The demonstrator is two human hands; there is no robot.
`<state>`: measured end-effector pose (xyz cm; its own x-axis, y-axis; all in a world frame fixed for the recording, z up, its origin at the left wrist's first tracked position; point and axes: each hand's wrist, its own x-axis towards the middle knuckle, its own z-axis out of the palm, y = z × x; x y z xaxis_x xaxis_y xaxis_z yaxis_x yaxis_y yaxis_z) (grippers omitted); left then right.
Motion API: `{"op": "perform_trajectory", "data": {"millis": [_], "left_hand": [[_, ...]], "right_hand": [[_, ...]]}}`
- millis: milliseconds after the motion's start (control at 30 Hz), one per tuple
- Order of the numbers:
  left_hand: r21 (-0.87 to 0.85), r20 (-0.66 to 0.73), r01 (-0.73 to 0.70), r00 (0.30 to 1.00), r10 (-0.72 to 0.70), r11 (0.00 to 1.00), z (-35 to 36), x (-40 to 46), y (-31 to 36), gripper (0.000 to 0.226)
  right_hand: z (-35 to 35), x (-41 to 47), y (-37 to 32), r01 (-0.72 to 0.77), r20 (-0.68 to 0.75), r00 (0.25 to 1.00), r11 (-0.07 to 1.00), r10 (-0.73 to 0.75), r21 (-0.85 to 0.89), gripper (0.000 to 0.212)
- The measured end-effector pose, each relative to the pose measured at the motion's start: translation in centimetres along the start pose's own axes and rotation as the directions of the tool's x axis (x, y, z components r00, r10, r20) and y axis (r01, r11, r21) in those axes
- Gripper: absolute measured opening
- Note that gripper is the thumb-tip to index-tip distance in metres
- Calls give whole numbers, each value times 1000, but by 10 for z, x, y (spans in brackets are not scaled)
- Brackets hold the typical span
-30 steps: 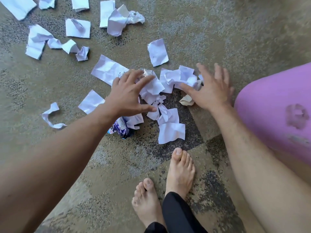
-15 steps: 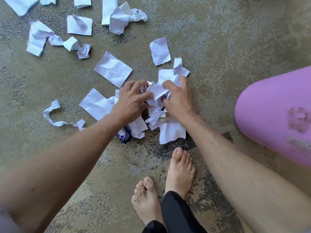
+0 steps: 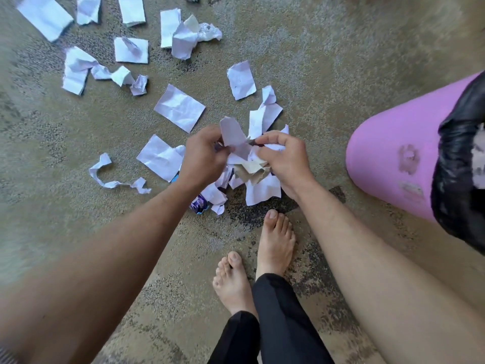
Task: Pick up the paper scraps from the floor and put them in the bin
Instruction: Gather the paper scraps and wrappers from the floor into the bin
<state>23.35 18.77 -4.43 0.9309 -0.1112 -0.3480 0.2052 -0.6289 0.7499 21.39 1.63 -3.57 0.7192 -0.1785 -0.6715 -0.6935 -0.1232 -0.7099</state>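
Note:
My left hand (image 3: 202, 158) and my right hand (image 3: 286, 158) grip between them a bunch of white paper scraps (image 3: 244, 156), lifted a little off the floor. More scraps hang and lie under the bunch, among them a white piece (image 3: 262, 191) and a purple wrapper (image 3: 199, 206). Several other white scraps are strewn over the floor to the left and beyond, such as a flat sheet (image 3: 179, 107), a torn piece (image 3: 241, 80) and a curled strip (image 3: 110, 177). The pink bin (image 3: 393, 158) with a black liner (image 3: 456, 164) stands to the right.
My two bare feet (image 3: 275, 243) stand on the mottled floor just below the bunch. The bin's wall is close to my right forearm. Further scraps lie along the top left edge (image 3: 44, 15).
Both hands swept inward over the scattered scraps, closed on them and raised the bunch off the floor. The view has tipped, so the bin's black liner now shows.

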Motion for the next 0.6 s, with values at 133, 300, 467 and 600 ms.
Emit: {"op": "perform_trajectory", "data": {"millis": [133, 300, 467, 600], "left_hand": [[-143, 13, 116, 993, -116, 983, -23, -28, 37, 19], [-364, 81, 182, 983, -163, 914, -51, -59, 115, 28], [-464, 158, 138, 985, -71, 875, -59, -80, 195, 27], [-462, 239, 117, 971, -4, 879, -41, -88, 249, 20]], "right_hand": [[-22, -47, -31, 19, -6, 1000, 973, -19, 229, 19], [-64, -108, -71, 104, -122, 990, 940, -68, 324, 21], [-117, -165, -101, 173, -265, 962, 887, -60, 428, 18], [-166, -197, -109, 215, -404, 915, 857, -9, 468, 19]]}}
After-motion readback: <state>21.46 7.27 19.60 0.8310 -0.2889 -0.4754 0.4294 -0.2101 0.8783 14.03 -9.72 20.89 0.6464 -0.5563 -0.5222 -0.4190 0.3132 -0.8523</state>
